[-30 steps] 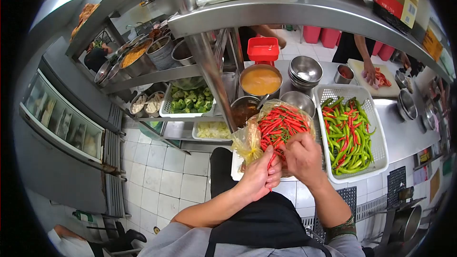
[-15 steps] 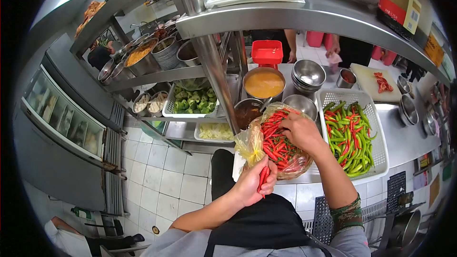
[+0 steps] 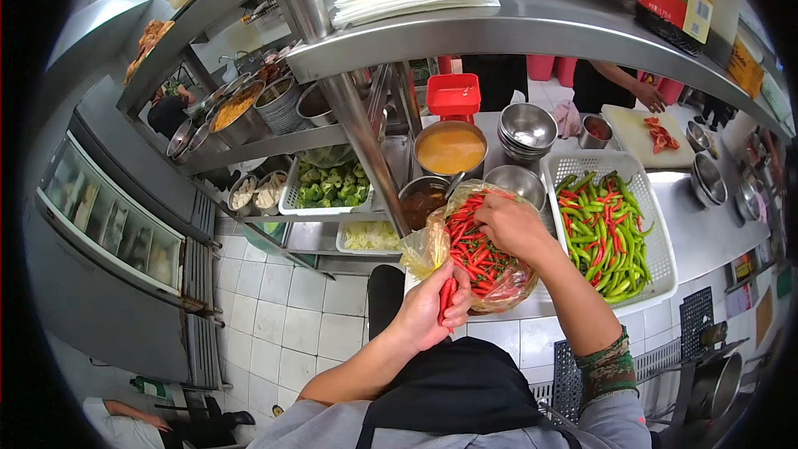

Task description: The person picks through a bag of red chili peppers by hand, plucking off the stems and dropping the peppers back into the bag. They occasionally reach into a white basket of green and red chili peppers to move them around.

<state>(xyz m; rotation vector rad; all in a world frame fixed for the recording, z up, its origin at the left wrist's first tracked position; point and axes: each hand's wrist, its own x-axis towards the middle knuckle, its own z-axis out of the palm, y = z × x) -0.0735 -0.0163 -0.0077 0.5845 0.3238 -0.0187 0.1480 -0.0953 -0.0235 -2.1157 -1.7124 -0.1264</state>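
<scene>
My left hand point(image 3: 428, 309) is closed around a few red chilies point(image 3: 447, 299), just below the gathered yellowish neck of a clear plastic bag point(image 3: 426, 249). The bag sits open on the counter, full of small red chilies point(image 3: 475, 251) with green stems. Reaching in from the right, my right hand point(image 3: 514, 226) has its bent fingers down among these chilies; the fingertips are hidden, so what they pinch does not show. To its right stands a white perforated basket point(image 3: 661, 237) of long green and red peppers point(image 3: 611, 237).
Behind the bag are a pot of orange liquid point(image 3: 451, 150), a pot of dark sauce point(image 3: 422, 199) and stacked steel bowls point(image 3: 528, 129). A steel shelf point(image 3: 490, 33) crosses above. Across the counter, a co-worker's hand point(image 3: 650, 97) hovers near a cutting board point(image 3: 636, 137) with red meat.
My view has shifted slightly; both my hands stay at the bag, with chilies still in the left. The co-worker's hand has left a pink cloth and moved right toward the cutting board.
</scene>
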